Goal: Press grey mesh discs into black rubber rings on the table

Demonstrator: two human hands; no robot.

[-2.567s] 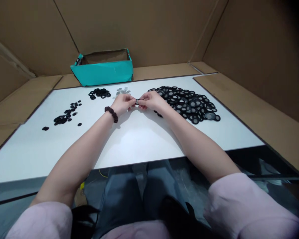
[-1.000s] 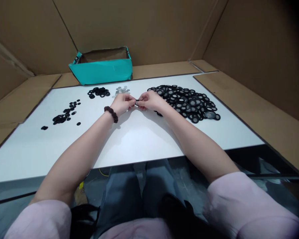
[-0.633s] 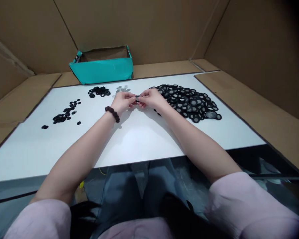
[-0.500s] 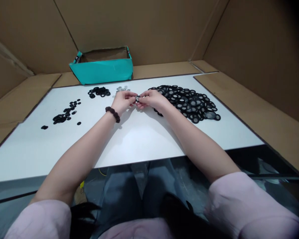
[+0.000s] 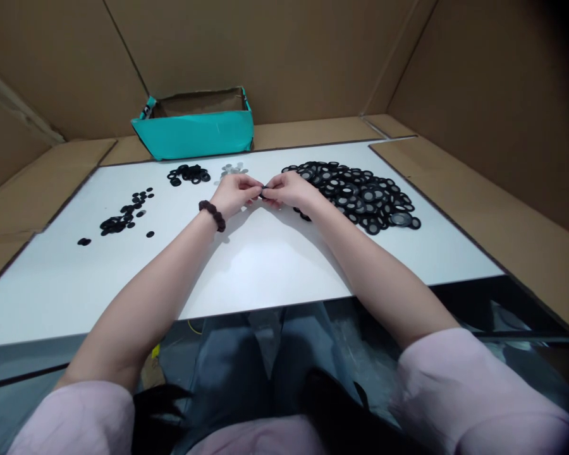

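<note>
My left hand (image 5: 238, 192) and my right hand (image 5: 289, 189) meet over the middle of the white table (image 5: 275, 272). Between their fingertips they pinch a small black ring (image 5: 263, 191), mostly covered by the fingers. Just right of my right hand spreads a large heap of black rings with pale centres (image 5: 355, 193). Behind my left hand lie several pale translucent discs (image 5: 234, 169). A little farther left is a cluster of black rings (image 5: 188, 174).
Small black discs (image 5: 118, 223) are scattered over the left part of the table. A turquoise open box (image 5: 196, 134) stands at the back. Cardboard walls (image 5: 303, 57) enclose the table at the back and sides, with a cardboard strip (image 5: 455, 189) along the right edge.
The ring between my fingertips has turned, so its pale centre no longer shows. My hands have otherwise hardly moved.
</note>
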